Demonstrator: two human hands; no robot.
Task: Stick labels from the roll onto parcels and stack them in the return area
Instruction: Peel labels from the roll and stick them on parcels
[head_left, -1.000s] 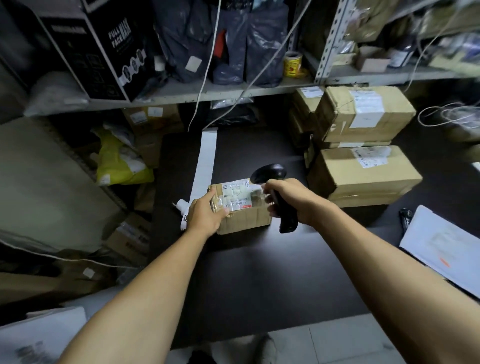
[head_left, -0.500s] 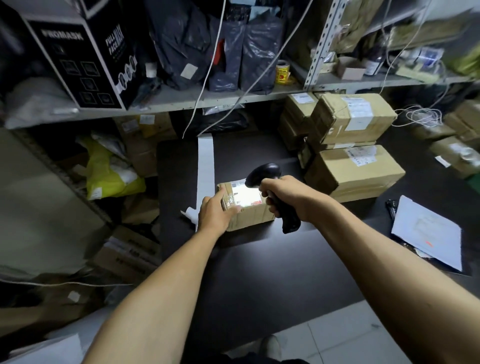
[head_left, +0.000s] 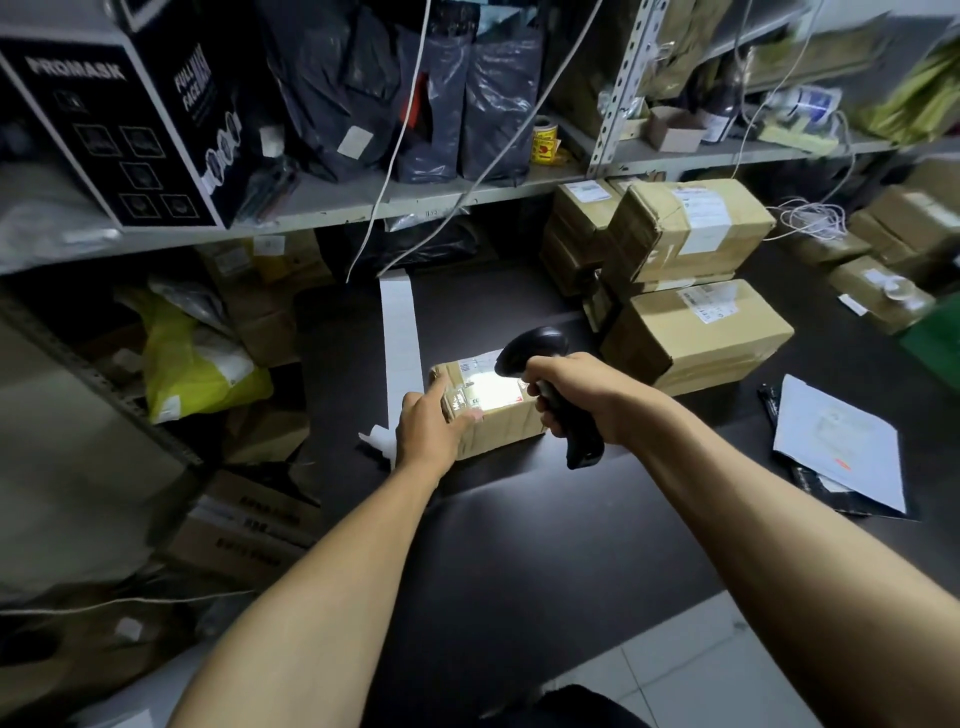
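Your left hand (head_left: 434, 428) holds the small parcel (head_left: 493, 415) on the dark table (head_left: 519, 545), thumb and fingers around its near-left corner. Your right hand (head_left: 582, 397) grips the black scanner (head_left: 545, 374), whose light washes out the parcel's label (head_left: 488, 387), so its print is unreadable. The label strip (head_left: 399, 338) lies just left of the parcel. On the shelf, a black box (head_left: 119, 119) reads "PROMASK" and "FULL FACE MASK".
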